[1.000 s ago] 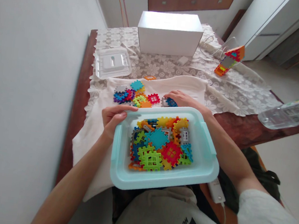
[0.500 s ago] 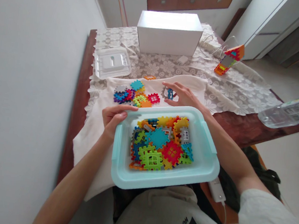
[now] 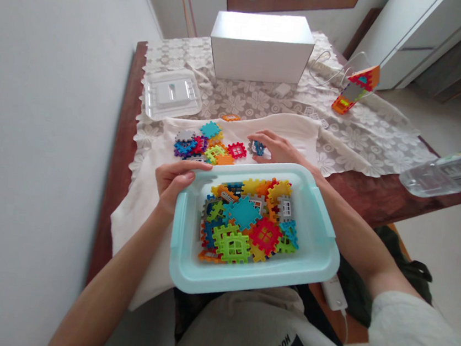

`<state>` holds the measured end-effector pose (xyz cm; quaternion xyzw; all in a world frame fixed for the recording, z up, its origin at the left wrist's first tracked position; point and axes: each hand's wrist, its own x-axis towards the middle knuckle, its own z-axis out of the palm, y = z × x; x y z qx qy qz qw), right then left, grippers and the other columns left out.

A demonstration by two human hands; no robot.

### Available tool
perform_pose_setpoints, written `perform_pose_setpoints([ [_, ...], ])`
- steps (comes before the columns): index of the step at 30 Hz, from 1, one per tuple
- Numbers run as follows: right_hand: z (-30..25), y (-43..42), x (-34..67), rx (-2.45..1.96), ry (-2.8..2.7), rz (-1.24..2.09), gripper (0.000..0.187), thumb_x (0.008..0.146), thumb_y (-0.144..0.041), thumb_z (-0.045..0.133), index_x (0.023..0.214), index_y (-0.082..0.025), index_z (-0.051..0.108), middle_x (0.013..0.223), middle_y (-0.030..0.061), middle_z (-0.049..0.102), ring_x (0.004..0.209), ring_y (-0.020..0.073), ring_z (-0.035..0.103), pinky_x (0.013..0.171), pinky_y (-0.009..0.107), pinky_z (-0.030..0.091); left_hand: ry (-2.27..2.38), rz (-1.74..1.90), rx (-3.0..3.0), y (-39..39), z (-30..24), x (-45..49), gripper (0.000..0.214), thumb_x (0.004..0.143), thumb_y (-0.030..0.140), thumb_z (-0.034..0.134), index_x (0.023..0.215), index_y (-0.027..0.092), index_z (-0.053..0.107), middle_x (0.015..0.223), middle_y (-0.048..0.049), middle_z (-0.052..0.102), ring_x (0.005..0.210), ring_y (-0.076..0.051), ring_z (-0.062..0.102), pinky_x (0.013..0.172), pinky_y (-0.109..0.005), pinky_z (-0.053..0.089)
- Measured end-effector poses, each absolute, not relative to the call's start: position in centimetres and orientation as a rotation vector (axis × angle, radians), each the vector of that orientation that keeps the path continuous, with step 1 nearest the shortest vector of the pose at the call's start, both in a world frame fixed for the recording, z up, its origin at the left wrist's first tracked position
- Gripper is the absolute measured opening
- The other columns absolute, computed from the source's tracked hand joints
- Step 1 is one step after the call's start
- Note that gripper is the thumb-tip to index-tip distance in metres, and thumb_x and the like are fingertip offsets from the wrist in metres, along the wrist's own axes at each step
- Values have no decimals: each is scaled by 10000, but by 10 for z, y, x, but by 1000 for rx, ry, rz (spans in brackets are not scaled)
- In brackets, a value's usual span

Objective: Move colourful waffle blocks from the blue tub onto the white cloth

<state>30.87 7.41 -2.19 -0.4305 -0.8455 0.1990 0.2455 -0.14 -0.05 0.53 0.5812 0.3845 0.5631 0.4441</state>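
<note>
My left hand [image 3: 174,182] grips the upper left corner of a light-blue plastic tub [image 3: 314,260], thumb over the rim. The tub is tilted towards me and holds a jumble of coloured interlocking toy tiles, among them a green window tile [image 3: 233,248] and a red one [image 3: 265,236]. Beyond the tub's far rim, my right hand [image 3: 276,146] has its fingers and thumb curled round a blue and grey interlocking tile piece [image 3: 258,148] at the white cloth. To its left lies a red window tile [image 3: 237,150], beside a loose pile of tiles [image 3: 200,144].
A white box [image 3: 260,60] stands at the back of the lace-covered table. A clear plastic lid [image 3: 173,94] lies at the left. A small tile-built tower [image 3: 355,90] stands at the right, with a plastic bottle [image 3: 451,170] nearer. An orange tile [image 3: 230,117] lies at the cloth's far edge.
The fingers of my right hand have drawn closer round the blue and grey piece, which has turned slightly. My left hand and the tub are nearly still.
</note>
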Motion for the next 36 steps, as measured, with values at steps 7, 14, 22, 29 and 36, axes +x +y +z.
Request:
perform_pose_setpoints([
  [7,-29,80,312,-1192,-2452,547,534,1020,-299,643,1542,-203,584,1589,162,585,1461,314,552,1263,498,444,930,1385,1435,0,6,-2,272,773,339,698,876,217,918,670,-56,799,483,-139,594,442,-245,388],
  [14,-27,78,313,-1187,-2543,554,549,1010,-188,579,1559,-196,557,1544,176,601,1427,313,529,1225,512,447,915,1393,1446,0,7,-1,266,792,347,710,882,203,915,701,-65,811,504,-139,620,443,-241,398],
  [22,-27,80,309,-1149,-2563,643,489,1022,-267,535,1484,-138,632,1578,191,578,1460,299,529,1258,461,420,926,1408,1437,1,8,1,243,789,382,740,856,227,915,722,-69,820,510,-145,615,435,-255,383],
  [29,-26,77,308,-1245,-2372,707,477,984,-427,670,1453,-345,648,1565,43,639,1482,336,507,1268,536,393,944,1409,1454,1,7,0,253,793,395,740,860,223,913,741,-67,825,531,-148,627,455,-256,385],
  [36,-24,72,302,-1244,-2246,560,386,975,-336,641,1342,-216,635,1411,125,711,1293,291,610,1173,473,475,922,1393,1425,0,7,1,257,797,409,761,878,222,917,706,-66,810,505,-150,596,446,-275,383],
])
